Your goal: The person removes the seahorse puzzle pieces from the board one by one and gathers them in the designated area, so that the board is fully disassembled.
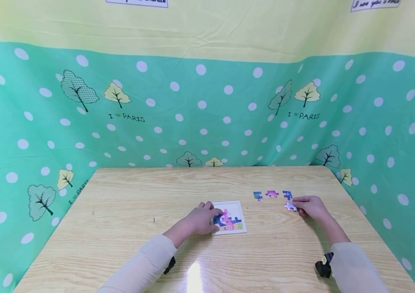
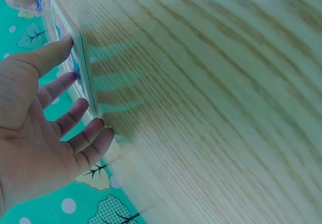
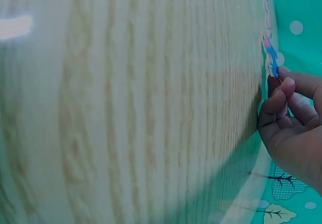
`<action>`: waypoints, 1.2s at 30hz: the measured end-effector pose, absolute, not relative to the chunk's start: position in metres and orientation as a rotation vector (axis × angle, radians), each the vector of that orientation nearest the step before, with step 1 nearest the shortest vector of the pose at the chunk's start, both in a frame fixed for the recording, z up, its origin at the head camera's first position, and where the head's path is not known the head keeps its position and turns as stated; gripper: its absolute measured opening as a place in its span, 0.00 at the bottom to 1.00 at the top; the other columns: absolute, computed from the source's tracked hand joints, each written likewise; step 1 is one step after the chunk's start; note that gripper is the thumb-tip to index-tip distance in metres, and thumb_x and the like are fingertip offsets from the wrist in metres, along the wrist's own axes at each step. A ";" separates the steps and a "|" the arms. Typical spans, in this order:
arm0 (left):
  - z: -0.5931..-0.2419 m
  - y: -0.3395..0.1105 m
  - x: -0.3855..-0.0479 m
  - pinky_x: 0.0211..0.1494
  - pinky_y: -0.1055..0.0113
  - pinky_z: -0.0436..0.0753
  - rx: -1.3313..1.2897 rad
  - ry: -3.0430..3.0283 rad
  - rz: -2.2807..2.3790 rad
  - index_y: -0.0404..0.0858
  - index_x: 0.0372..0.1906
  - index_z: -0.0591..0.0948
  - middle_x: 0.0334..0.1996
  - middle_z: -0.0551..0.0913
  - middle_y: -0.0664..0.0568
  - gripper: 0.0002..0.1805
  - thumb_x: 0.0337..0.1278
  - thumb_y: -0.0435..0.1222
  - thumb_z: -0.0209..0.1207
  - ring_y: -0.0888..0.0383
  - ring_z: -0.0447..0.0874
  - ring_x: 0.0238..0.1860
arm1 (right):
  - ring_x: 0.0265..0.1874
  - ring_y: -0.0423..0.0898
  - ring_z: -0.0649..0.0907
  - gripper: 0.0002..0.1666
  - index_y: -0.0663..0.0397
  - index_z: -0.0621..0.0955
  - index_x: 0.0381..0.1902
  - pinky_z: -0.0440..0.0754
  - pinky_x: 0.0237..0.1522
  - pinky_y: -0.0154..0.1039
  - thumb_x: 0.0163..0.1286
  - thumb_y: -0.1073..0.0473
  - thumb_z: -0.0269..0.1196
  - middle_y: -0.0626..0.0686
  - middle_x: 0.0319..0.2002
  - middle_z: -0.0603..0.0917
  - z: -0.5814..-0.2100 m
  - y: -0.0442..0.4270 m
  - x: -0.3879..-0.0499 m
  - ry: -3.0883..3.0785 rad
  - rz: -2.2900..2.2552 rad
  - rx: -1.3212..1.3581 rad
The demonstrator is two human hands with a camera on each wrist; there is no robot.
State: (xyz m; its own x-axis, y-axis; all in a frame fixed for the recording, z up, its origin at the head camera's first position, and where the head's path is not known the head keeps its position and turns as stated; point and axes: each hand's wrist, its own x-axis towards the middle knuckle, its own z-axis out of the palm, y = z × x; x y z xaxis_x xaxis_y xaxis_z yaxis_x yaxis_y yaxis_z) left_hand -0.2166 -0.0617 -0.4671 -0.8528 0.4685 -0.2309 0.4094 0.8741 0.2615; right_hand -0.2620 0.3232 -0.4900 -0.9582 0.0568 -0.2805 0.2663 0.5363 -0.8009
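Lilac puzzle piece (image 1: 290,206), toward the far right corner of the desk (image 1: 127,195), and the right hand (image 1: 311,206) pinches its right edge! Light, stiff card (I'd judge), best held by the rim. The left hand (image 1: 201,218), fingers loosely spread, rests on the frame (image 1: 234,208) at its left edge.

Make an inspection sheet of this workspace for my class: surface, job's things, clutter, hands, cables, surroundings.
Surface: wooden table, glare on its near part.
Job's things: puzzle tray, partly filled; four loose pieces to its right.
Clutter: tiny speck left of the tray.
Hands: left hand rests on the tray's left side; right hand pinches the nearest piece.
Cables: nothing seen.
Surroundings: dotted green curtain behind and at both sides.
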 end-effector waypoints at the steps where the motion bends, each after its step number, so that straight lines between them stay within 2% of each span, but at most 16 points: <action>1: -0.467 -0.062 -0.217 0.53 0.59 0.72 0.659 2.757 0.294 0.55 0.64 0.70 0.55 0.70 0.51 0.30 0.54 0.51 0.61 0.56 0.65 0.50 | 0.21 0.38 0.74 0.23 0.74 0.74 0.54 0.75 0.24 0.32 0.67 0.61 0.56 0.46 0.21 0.77 -0.490 0.323 -0.262 2.560 -1.383 0.271; 36: -0.467 -0.063 -0.218 0.52 0.58 0.72 0.679 2.756 0.286 0.54 0.64 0.70 0.54 0.70 0.51 0.30 0.55 0.52 0.60 0.55 0.65 0.49 | 0.22 0.41 0.75 0.19 0.72 0.78 0.49 0.74 0.24 0.34 0.67 0.60 0.56 0.48 0.22 0.78 -0.495 0.317 -0.263 2.663 -1.338 0.323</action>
State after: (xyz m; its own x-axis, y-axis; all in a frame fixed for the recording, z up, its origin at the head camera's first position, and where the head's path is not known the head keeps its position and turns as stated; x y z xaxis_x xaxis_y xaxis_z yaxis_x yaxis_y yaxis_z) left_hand -0.2178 -0.0630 -0.4669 -0.8477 0.4786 -0.2287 0.4216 0.8696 0.2572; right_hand -0.2628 0.3168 -0.4949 -0.9667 0.1263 -0.2228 0.2541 0.5806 -0.7735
